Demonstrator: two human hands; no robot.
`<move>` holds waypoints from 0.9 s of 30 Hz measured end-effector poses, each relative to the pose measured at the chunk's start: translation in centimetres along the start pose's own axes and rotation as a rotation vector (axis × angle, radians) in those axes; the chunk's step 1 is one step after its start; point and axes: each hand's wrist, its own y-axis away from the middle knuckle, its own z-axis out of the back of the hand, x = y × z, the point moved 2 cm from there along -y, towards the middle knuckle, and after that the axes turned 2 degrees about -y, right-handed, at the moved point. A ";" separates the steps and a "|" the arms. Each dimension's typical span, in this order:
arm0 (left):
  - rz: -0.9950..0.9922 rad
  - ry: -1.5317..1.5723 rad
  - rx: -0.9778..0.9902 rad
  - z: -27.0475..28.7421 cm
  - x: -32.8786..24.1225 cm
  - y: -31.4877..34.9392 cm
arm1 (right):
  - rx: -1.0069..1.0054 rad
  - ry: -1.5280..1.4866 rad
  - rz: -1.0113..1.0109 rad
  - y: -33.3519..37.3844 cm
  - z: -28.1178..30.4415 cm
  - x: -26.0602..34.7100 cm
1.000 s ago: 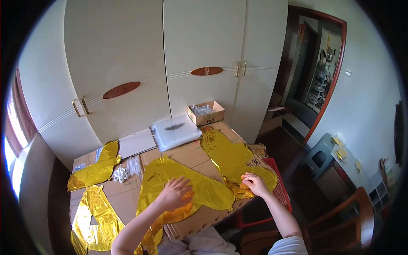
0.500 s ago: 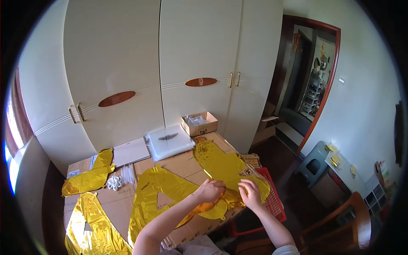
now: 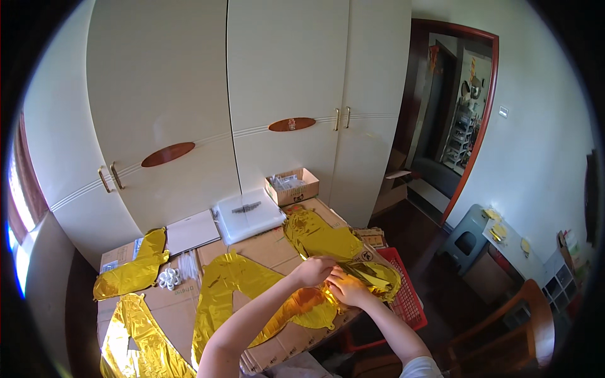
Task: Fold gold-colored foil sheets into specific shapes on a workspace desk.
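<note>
Several flat gold foil balloons lie on a cardboard-covered table [image 3: 271,242]. My left hand [image 3: 313,271] and my right hand [image 3: 345,291] meet at the near right end of one gold foil balloon [image 3: 321,239], both pinching its crumpled lower edge. A second gold foil balloon [image 3: 233,286] lies flat under my left forearm. Another two gold balloons [image 3: 129,274] [image 3: 135,340] lie at the table's left side.
A white flat box [image 3: 249,214] and a small open cardboard box [image 3: 293,187] stand at the table's far edge against white wardrobe doors. A red crate [image 3: 406,296] sits to the right of the table. A wooden chair [image 3: 510,331] and a grey stool [image 3: 466,236] stand further right.
My left hand has moved right, off the middle balloon, to join my right hand at the right balloon's lower edge. The view has shifted slightly.
</note>
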 end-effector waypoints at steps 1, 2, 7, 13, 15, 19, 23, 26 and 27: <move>0.005 0.026 -0.018 0.4 -0.4 -0.2 | -0.021 0.014 0.012 0.3 0.0 -0.2; 0.009 0.052 -0.035 0.8 -0.8 -0.6 | -0.043 0.028 0.024 0.5 -0.1 -0.5; -0.001 0.100 -0.185 3.5 -0.2 -2.7 | -0.064 0.200 0.206 0.2 0.9 -0.2; 0.061 0.053 -0.135 5.3 0.8 -4.1 | -0.088 -0.018 0.064 -0.7 2.0 -0.2; 0.076 0.069 -0.107 5.5 0.4 -4.3 | -0.127 0.083 0.065 -2.6 2.1 -0.9; 0.090 0.079 -0.088 5.3 -0.1 -4.8 | -0.035 0.183 0.011 -6.5 1.3 -3.8; 0.055 -0.019 -0.205 6.1 0.8 -4.6 | -0.070 0.210 0.007 -7.2 0.0 -3.9; 0.043 -0.028 -0.244 8.7 -0.1 -5.3 | -0.066 0.207 -0.013 -7.0 -0.6 -4.7; 0.042 -0.045 -0.279 9.4 0.2 -5.3 | -0.060 0.192 -0.023 -7.0 -0.8 -4.6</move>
